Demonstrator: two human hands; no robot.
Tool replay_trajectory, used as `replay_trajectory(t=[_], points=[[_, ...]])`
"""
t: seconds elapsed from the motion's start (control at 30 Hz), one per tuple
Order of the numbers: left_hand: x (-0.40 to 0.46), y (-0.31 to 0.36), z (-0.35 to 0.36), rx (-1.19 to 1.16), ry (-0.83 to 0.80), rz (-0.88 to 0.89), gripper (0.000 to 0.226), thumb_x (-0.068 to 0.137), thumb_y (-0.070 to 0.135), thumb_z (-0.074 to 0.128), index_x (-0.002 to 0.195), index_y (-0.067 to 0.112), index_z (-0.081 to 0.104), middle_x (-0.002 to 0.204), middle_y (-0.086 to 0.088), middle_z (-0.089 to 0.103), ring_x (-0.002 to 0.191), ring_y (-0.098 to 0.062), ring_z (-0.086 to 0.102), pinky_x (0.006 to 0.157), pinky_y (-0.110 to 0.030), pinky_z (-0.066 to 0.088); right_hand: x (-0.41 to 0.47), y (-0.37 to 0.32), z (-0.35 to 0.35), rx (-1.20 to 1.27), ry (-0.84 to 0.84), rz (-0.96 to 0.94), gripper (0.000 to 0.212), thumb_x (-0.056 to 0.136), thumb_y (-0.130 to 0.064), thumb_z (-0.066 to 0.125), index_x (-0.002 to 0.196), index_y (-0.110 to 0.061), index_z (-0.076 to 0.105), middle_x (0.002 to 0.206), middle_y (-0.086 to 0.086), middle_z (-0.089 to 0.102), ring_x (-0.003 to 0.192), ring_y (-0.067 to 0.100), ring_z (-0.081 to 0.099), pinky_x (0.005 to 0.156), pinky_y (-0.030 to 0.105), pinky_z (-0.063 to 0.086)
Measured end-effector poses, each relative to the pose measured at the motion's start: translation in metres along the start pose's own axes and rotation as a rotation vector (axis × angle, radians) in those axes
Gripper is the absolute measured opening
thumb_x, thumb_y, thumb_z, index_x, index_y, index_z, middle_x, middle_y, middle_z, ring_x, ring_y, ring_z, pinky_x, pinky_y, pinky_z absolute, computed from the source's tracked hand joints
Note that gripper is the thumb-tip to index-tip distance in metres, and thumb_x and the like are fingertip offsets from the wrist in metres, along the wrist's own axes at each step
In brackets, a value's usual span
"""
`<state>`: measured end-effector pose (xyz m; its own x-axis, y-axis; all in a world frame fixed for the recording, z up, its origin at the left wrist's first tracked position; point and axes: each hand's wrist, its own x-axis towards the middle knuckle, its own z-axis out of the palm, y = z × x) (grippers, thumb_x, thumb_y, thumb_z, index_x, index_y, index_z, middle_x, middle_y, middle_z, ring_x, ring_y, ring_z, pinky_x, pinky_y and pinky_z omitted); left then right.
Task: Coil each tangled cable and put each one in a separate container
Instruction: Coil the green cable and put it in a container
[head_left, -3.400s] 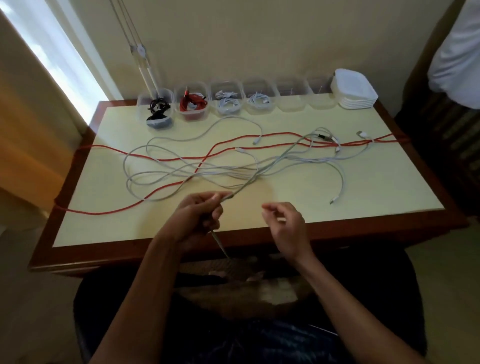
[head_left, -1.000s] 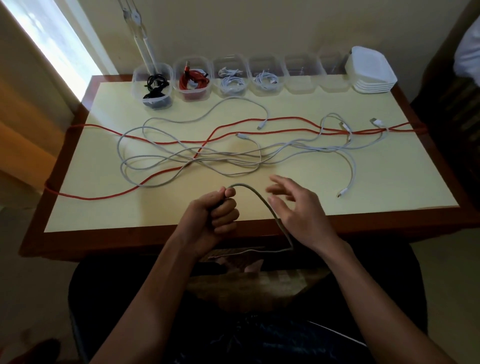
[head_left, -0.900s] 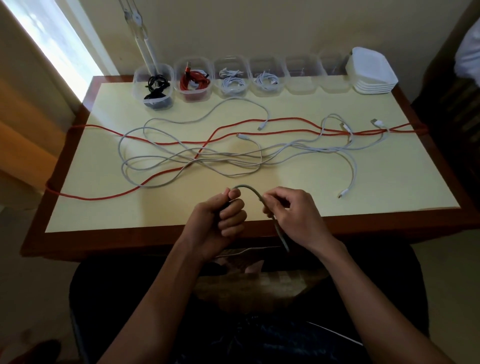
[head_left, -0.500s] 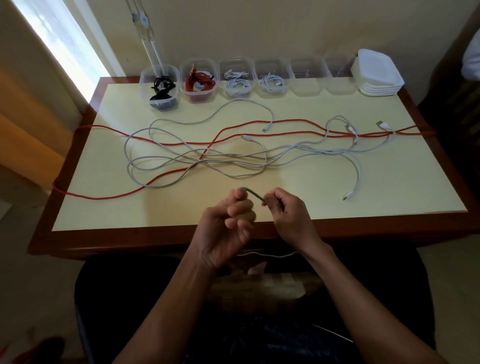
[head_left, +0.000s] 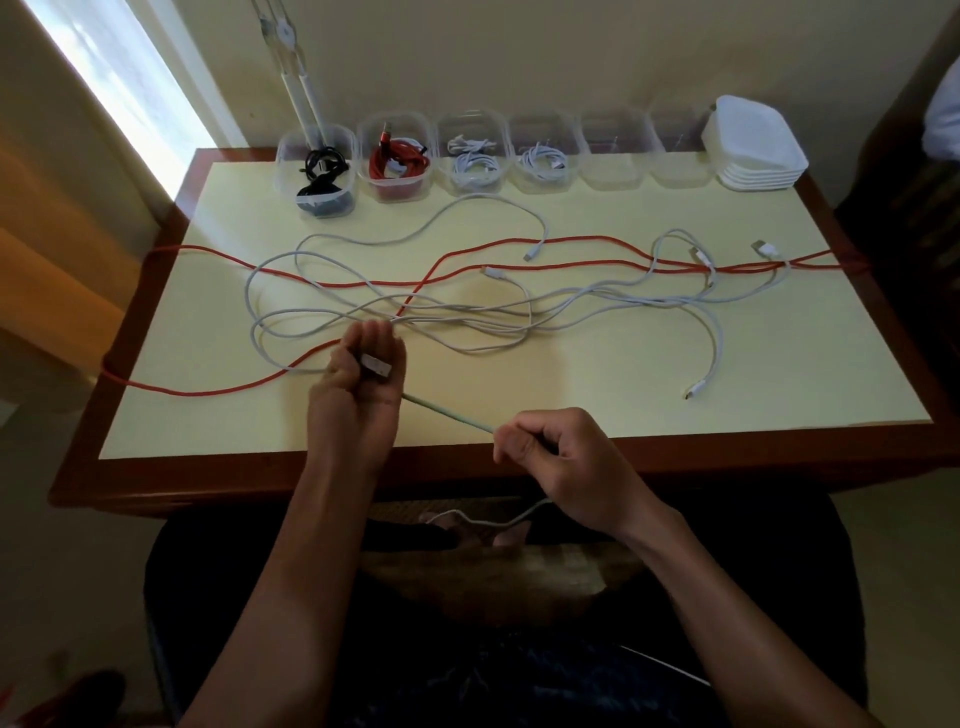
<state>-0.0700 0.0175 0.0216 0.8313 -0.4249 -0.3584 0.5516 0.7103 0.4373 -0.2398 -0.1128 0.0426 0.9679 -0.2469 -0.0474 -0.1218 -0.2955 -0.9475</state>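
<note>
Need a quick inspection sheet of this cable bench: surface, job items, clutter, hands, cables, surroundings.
Surface: pale yellow table with a brown wooden rim.
Job's things: six clear containers along the far edge; the four on the left hold coiled cables, the two on the right look empty.
Clutter: stack of white lids at the far right corner.
Grippers: left hand grips the white cable by its plug end; right hand pinches the same cable, taut between them.
Cables: red cable and white cables tangled across the table.
Surroundings: wall behind, bright window left.

Left hand (head_left: 363, 371) raised, fingers curled closed, right hand (head_left: 558, 457) lower, fisted, forearms extended forward
</note>
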Motion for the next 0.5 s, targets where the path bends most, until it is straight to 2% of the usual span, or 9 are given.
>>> replay_trajectory(t=[0.07,0.13,0.2,0.23,0.27,0.33,0.43,0.5], points=[[-0.009,-0.011,-0.003,0.332,-0.054,0.099,0.033,0.104,0.006,0.031,0.096,0.003,0.063,0.09,-0.008,0.073,0.096,-0.023,0.07,0.088,-0.033,0.055,0.002,-0.008,-0.002,0.024,-0.001,-0.019,0.03,0.1,-0.019,0.054,0.078,-0.005,0.068,0.052,-0.013,0.045,0.048,0.004,0.036,0.05,0.018,0.029],[-0.02,-0.022,-0.003,0.783,-0.176,0.264,0.033,0.102,-0.001,0.034,0.09,0.005,0.065,0.087,-0.007,0.073,0.095,-0.023,0.07,0.09,-0.031,0.055,0.004,-0.016,-0.003,0.052,-0.011,-0.05,0.029,0.099,-0.018,0.055,0.078,-0.004,0.069,0.053,-0.008,0.047,0.049,0.007,0.038,0.05,0.02,0.029],[-0.029,-0.031,-0.002,1.182,-0.329,0.377,0.032,0.095,-0.011,0.041,0.085,0.007,0.066,0.082,-0.003,0.071,0.083,-0.011,0.07,0.078,-0.022,0.054,0.005,-0.024,-0.006,0.082,-0.003,-0.079,0.028,0.099,-0.016,0.056,0.078,-0.002,0.069,0.052,-0.002,0.046,0.048,0.011,0.038,0.049,0.021,0.03],[-0.033,-0.034,-0.001,1.285,-0.405,0.361,0.032,0.092,-0.014,0.044,0.083,0.008,0.066,0.078,-0.001,0.07,0.075,-0.006,0.068,0.069,-0.019,0.052,0.006,-0.027,-0.008,0.096,0.018,-0.084,0.028,0.099,-0.013,0.055,0.077,0.0,0.068,0.05,-0.005,0.045,0.046,0.005,0.037,0.05,0.017,0.03],[-0.037,-0.037,-0.001,1.321,-0.482,0.299,0.032,0.09,-0.015,0.046,0.081,0.009,0.065,0.073,-0.002,0.068,0.066,-0.007,0.065,0.063,-0.02,0.05,0.008,-0.029,-0.011,0.107,0.046,-0.084,0.029,0.099,-0.01,0.055,0.075,0.003,0.067,0.047,-0.008,0.045,0.045,0.003,0.037,0.05,0.012,0.03],[-0.045,-0.044,-0.001,1.237,-0.607,0.067,0.031,0.092,-0.009,0.044,0.079,0.011,0.065,0.062,-0.006,0.059,0.054,-0.013,0.057,0.057,-0.028,0.048,0.012,-0.028,-0.016,0.115,0.116,-0.067,0.034,0.1,-0.01,0.053,0.071,0.005,0.063,0.044,-0.011,0.042,0.043,0.003,0.034,0.049,0.013,0.029],[-0.054,-0.05,-0.002,0.896,-0.593,-0.313,0.028,0.093,0.011,0.04,0.083,0.011,0.067,0.057,0.0,0.041,0.045,-0.01,0.036,0.051,-0.027,0.041,0.018,-0.019,-0.021,0.099,0.213,-0.033,0.037,0.1,-0.02,0.054,0.068,-0.001,0.06,0.043,-0.009,0.035,0.043,0.005,0.028,0.047,0.02,0.026],[-0.057,-0.049,0.0,0.77,-0.583,-0.447,0.034,0.095,0.024,0.039,0.085,0.008,0.067,0.057,0.001,0.037,0.045,-0.009,0.027,0.047,-0.024,0.03,0.021,-0.012,-0.021,0.085,0.242,-0.009,0.038,0.098,-0.028,0.053,0.068,-0.005,0.059,0.046,-0.007,0.033,0.044,0.008,0.028,0.046,0.023,0.026]])
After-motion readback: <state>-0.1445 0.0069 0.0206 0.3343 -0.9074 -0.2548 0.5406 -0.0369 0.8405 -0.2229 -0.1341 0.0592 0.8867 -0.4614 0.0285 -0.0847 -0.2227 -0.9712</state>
